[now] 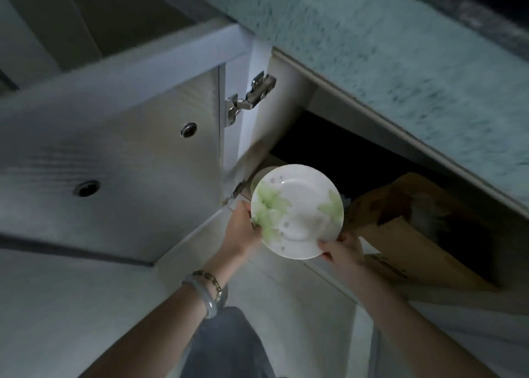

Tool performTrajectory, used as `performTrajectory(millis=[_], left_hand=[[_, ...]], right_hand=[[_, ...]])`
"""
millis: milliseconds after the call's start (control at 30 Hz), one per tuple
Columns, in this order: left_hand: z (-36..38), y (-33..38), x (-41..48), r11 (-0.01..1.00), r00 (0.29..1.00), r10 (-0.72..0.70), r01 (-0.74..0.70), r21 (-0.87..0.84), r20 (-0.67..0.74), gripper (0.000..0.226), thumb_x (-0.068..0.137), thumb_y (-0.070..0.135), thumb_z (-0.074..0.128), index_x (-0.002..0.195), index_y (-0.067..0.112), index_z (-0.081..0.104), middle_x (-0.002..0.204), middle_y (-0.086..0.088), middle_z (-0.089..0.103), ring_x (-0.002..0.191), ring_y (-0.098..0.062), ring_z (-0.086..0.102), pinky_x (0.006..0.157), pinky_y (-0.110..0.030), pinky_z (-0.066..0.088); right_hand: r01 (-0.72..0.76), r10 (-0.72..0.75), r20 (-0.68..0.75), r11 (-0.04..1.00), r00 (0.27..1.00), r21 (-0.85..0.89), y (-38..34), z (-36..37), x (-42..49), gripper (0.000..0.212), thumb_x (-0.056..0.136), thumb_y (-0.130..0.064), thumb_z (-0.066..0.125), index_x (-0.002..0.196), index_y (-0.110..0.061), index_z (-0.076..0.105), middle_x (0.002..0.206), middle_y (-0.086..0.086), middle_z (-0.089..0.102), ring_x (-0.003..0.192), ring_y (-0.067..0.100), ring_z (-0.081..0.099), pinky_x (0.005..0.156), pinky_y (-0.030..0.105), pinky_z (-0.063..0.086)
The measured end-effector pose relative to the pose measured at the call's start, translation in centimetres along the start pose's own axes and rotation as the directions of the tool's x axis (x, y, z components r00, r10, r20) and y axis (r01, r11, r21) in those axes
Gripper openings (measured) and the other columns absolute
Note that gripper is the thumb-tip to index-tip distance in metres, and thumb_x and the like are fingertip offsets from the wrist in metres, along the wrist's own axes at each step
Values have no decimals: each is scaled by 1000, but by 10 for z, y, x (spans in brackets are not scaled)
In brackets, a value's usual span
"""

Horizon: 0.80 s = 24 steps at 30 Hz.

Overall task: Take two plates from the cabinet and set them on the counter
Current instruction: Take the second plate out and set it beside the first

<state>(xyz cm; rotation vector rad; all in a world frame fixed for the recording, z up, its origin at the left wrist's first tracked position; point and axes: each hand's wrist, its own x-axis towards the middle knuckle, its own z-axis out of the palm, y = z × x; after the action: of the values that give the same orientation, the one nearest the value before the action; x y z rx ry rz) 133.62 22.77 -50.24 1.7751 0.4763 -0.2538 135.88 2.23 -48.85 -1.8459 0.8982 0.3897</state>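
Observation:
A white plate (300, 206) with green leaf prints is held in front of the open lower cabinet (315, 148). My left hand (243, 228) grips its left rim and my right hand (342, 250) grips its lower right rim. A second rim shows under the plate's bottom edge, so it may be a stack of two. Behind it, at the cabinet's left, the pale edge of more dishware (262, 175) peeks out. The speckled counter (400, 48) runs overhead along the upper right.
The cabinet door (114, 163) stands swung open on the left, with two metal hinges (249, 97). A brown cardboard box (423, 228) fills the cabinet's right side. My knee in grey fabric (229, 346) is at the bottom centre, over a pale floor.

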Motion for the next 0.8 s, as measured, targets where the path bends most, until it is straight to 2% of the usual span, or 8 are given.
performTrajectory(millis=[133, 267, 333, 433, 567, 667, 733, 800], left_hand=[[-26, 51, -59, 1000, 1000, -7, 7, 16, 5, 42, 69, 8, 56, 110, 15, 50, 102, -10, 66, 96, -29, 65, 77, -49, 55], [-45, 103, -145, 986, 994, -62, 75, 148, -87, 28, 75, 11, 66, 96, 5, 48, 82, -4, 63, 77, -20, 63, 49, -22, 42], [-55, 127, -187, 979, 990, -83, 102, 174, -111, 28, 78, 9, 64, 95, 8, 41, 78, -2, 58, 74, -22, 60, 50, -27, 42], [-76, 168, -234, 967, 990, -105, 124, 221, -96, 31, 76, 9, 65, 98, 5, 43, 83, -6, 61, 76, -21, 61, 53, -29, 47], [-105, 216, -283, 955, 994, -97, 107, 277, -48, 38, 73, 8, 68, 100, 7, 41, 83, -1, 58, 70, -10, 58, 48, -21, 47], [-128, 253, -309, 956, 999, -50, 43, 289, 18, 39, 71, 5, 69, 100, 1, 44, 83, -3, 59, 72, -16, 61, 46, -16, 43], [-141, 276, -325, 964, 999, -8, -2, 268, 37, 43, 71, 6, 72, 104, 2, 44, 89, -5, 62, 78, -15, 64, 52, -15, 48], [-150, 293, -342, 971, 996, 44, -62, 231, 83, 45, 71, 4, 74, 108, -2, 48, 98, -11, 66, 87, -20, 68, 69, -31, 59]], right_hand=[[25, -24, 56, 1000, 998, -18, -29, -42, -65, 41, 71, 1, 77, 108, 3, 60, 110, 21, 65, 95, 36, 65, 72, 41, 59], [4, 1, 92, 999, 996, -51, -51, -92, -151, 33, 66, 2, 80, 93, 0, 62, 98, 21, 67, 86, 37, 68, 72, 47, 59], [-25, 30, 133, 999, 991, -38, -58, -116, -191, 25, 65, 4, 81, 81, -3, 63, 89, 16, 66, 78, 31, 67, 68, 42, 59], [-30, 33, 183, 999, 983, -20, -73, -145, -244, 30, 66, 6, 79, 92, 1, 64, 77, 8, 64, 66, 21, 63, 68, 40, 57], [-20, 16, 221, 1000, 975, 15, -96, -177, -303, 36, 68, 7, 78, 101, 6, 61, 88, 13, 64, 70, 23, 63, 66, 39, 58], [16, -33, 255, 997, 966, 70, -118, -201, -342, 38, 69, 8, 76, 104, 9, 62, 95, 19, 65, 78, 29, 64, 66, 39, 58], [42, -70, 251, 992, 966, 116, -130, -216, -366, 42, 69, 9, 76, 107, 9, 59, 99, 20, 65, 83, 34, 66, 74, 44, 57], [42, -86, 239, 982, 967, 183, -136, -229, -390, 44, 68, 11, 75, 108, 12, 56, 102, 23, 64, 89, 36, 66, 79, 49, 57]])
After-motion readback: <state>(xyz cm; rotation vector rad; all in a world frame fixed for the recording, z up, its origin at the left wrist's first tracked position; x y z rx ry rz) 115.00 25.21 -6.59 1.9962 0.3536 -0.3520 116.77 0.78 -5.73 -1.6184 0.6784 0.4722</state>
